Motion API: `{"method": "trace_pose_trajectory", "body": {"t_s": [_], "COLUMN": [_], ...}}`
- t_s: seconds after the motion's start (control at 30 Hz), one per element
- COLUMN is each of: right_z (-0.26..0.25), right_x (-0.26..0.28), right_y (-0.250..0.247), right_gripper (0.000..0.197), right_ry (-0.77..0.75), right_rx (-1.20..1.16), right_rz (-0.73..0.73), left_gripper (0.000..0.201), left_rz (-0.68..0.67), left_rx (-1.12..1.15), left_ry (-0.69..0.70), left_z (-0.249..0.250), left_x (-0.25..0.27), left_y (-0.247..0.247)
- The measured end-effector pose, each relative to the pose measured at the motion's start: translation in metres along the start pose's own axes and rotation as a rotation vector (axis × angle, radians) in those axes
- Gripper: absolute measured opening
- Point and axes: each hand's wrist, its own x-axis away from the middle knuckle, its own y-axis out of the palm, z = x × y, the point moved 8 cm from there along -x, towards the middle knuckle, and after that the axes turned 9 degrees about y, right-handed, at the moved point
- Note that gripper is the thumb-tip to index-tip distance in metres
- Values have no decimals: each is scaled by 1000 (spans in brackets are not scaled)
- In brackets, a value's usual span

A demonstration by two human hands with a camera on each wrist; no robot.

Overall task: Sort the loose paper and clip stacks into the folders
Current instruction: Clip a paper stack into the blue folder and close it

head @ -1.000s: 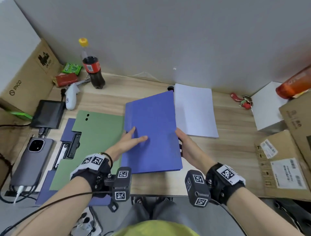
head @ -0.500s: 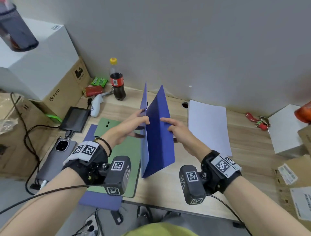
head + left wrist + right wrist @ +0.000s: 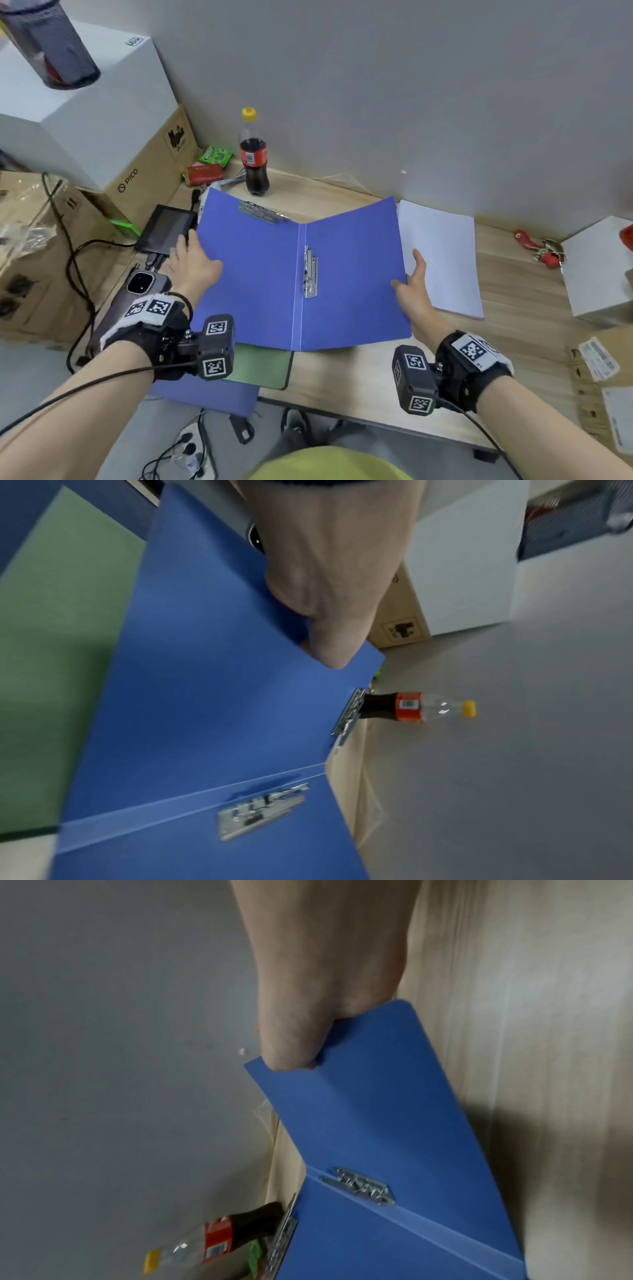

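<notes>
The blue folder (image 3: 301, 274) is spread open above the desk (image 3: 342, 377), its covers raised in a shallow V, partly over a green folder (image 3: 260, 366). The left hand (image 3: 191, 263) grips its left edge and the right hand (image 3: 412, 291) its right edge. A paper stack (image 3: 442, 253) lies just beside the right cover.

The head view looks forward and down from above the worktop (image 3: 359, 383), facing the grey wall, with both forearms low in frame. Each wrist view looks close along its hand, turned sideways. All three share the open blue folder (image 3: 274, 274) and the cola bottle (image 3: 254, 161) by the wall.
</notes>
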Motion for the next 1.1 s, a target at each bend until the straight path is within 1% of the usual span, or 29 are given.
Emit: {"method": "trace_pose_trajectory", "body": {"t_s": [0.03,0.07,0.13,0.23,0.33,0.43,0.53,0.6,0.73,0.83,0.93,1.0,1.1], "right_z": [7,13,24,39,53,72,86,91,96,100,102,104,108], "right_x": [-1,-3,-7,-14,-15,-22,-27,-27,-30,-33,-35,-36,-36], "right_y": [-7,-15,-26,-42,-52,-59,-62,-64,-68,-73,-75,-75,-73], "right_gripper": [63,56,47,52,60,64,67,66,51,49,51,50,49], "right_ry": [27,39,58,114,172,228,250,240,223,229,234,253,291], "right_rx": [13,35,66,77,79,124,163,154,132,126,121,123,127], "right_rz": [35,70,119,160,160,162,174,196,246,255,222,177,103], "left_gripper": [84,85,84,78,73,69,64,62,58,52,50,49,48], "left_rz": [19,30,22,-34,-125,-289,-535,-602,-628,-599,-567,-569,-590], "left_rx": [-136,-216,-267,-248,-265,-192,-172,-225,-253,-228,-159,-116,34], "left_ry": [30,69,122,109,118,156,193,205,201,179,114,111,128], "left_z": [2,6,10,5,2,1,2,2,14,22,29,41,71], "left_x": [4,8,10,12,12,16,29,35,43,43,40,41,49], "left_y": [4,9,24,41,58,85,123,137,137,131,131,135,149]}}
